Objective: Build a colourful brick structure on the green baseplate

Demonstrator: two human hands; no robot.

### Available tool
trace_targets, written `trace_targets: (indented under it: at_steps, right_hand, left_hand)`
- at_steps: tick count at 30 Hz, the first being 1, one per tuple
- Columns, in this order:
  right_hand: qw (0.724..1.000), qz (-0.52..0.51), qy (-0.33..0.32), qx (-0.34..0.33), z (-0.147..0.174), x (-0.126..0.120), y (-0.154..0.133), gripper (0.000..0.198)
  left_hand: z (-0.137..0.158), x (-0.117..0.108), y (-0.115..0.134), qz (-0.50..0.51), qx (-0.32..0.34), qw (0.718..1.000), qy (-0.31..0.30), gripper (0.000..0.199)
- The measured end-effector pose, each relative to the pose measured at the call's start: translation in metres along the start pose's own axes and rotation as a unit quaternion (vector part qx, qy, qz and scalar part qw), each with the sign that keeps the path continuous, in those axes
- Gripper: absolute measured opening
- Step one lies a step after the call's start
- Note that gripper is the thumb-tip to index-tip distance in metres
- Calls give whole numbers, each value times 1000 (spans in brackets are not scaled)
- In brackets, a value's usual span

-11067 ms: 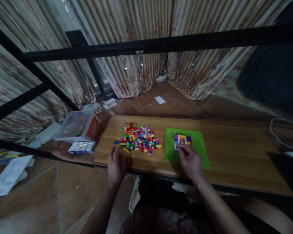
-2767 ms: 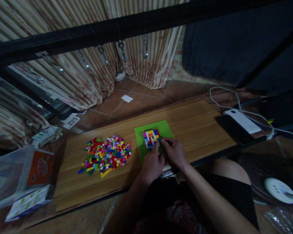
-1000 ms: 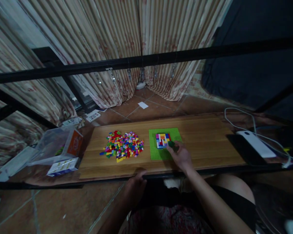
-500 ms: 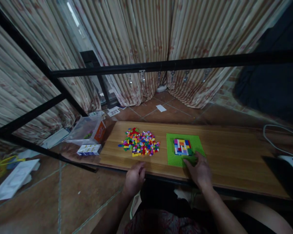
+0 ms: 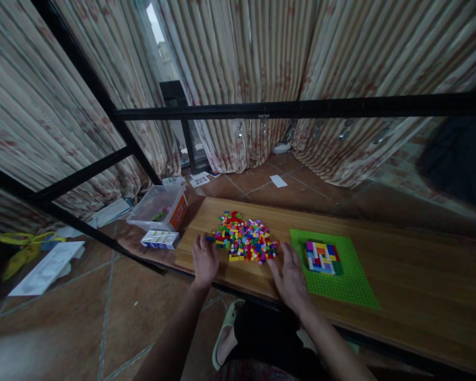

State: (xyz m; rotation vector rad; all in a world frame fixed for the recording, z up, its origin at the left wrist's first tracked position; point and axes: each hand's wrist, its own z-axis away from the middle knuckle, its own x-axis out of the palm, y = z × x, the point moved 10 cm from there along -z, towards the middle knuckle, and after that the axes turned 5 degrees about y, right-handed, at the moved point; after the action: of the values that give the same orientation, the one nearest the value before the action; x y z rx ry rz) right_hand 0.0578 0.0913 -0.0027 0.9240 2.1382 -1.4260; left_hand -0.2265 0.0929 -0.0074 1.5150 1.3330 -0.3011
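A heap of small multicoloured building bricks (image 5: pixel 244 238) lies loose on the wooden table. At its left end is my left hand (image 5: pixel 205 262), fingers stretched forward and no brick visible in them. My right hand (image 5: pixel 291 275) rests by the heap's right edge, with thumb and fingers apart and nothing seen between them. To the right of that hand lies a green studded baseplate (image 5: pixel 353 283). On it stands a roughly square block of assembled bricks (image 5: pixel 321 257) in white, red, yellow and blue.
Beyond the table's left end sit a clear plastic box (image 5: pixel 154 206) with an orange label and a small white-and-blue carton (image 5: pixel 159 239). A black metal rail (image 5: pixel 230 112) runs across behind the wooden table (image 5: pixel 412 275). Striped curtains (image 5: pixel 262 58) hang at the back.
My right hand has left the baseplate and moved left to the brick heap. My left hand has moved forward to the heap's left end, its fingers now extended. The view has shifted left.
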Motion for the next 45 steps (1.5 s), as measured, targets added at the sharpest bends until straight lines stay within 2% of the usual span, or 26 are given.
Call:
trace_targets:
  at_steps: [3, 7, 19, 25, 30, 34, 39, 42, 45]
  right_hand:
    - [1000, 12, -15, 25, -22, 32, 5, 65]
    - [999, 10, -12, 40, -37, 53, 2, 64]
    - [996, -85, -9, 32, -30, 68, -33, 57]
    - [993, -110, -31, -31, -34, 70, -60, 49]
    - [993, -62, -39, -88, -64, 79, -78, 37]
    - [990, 14, -83, -114, -89, 111, -89, 34]
    - [986, 66, -112, -106, -98, 142, -91, 23]
    - [988, 57, -108, -92, -98, 141, -92, 16]
    - [991, 29, -98, -85, -96, 129, -99, 12]
  left_hand:
    - [-12, 14, 3, -9, -3, 1000, -9, 48]
    - [-16, 26, 12, 4, 19, 999, -25, 46]
    - [-4, 30, 28, 65, 77, 992, -72, 46]
    - [-5, 28, 22, 102, 76, 990, -56, 43]
    - [-8, 22, 17, 127, 46, 990, -38, 40]
    - [-11, 20, 11, 144, 18, 989, -30, 37]
    - [-14, 23, 5, 164, 8, 986, -36, 35]
    - [-14, 25, 2, 164, 3, 985, -46, 36]
    - [-17, 26, -1, 151, 1, 987, -49, 37]
